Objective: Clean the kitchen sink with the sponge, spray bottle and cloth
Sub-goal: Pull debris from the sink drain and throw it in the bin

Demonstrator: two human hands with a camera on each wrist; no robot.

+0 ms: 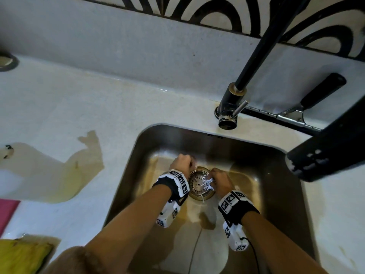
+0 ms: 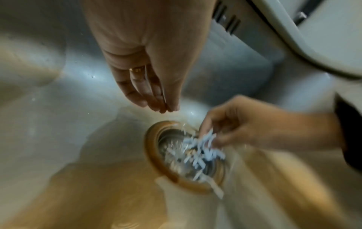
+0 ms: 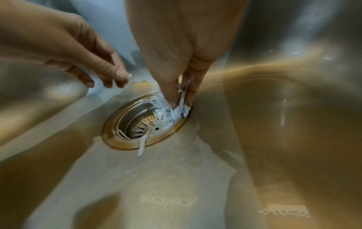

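Both hands reach into the steel sink (image 1: 126, 175) at lower centre of the head view: the right hand (image 1: 219, 179) pinches a clump of white shreds (image 1: 208, 183) at the rim of the drain strainer (image 1: 197, 184), while the left hand (image 1: 180, 162) hovers beside it, fingers relaxed and holding nothing. On the table (image 1: 98, 107) at lower left lie a yellow cloth (image 1: 21, 256) and a pink item (image 1: 7, 212) (both cut off by the frame); the black faucet (image 1: 233, 103) stands at upper right.
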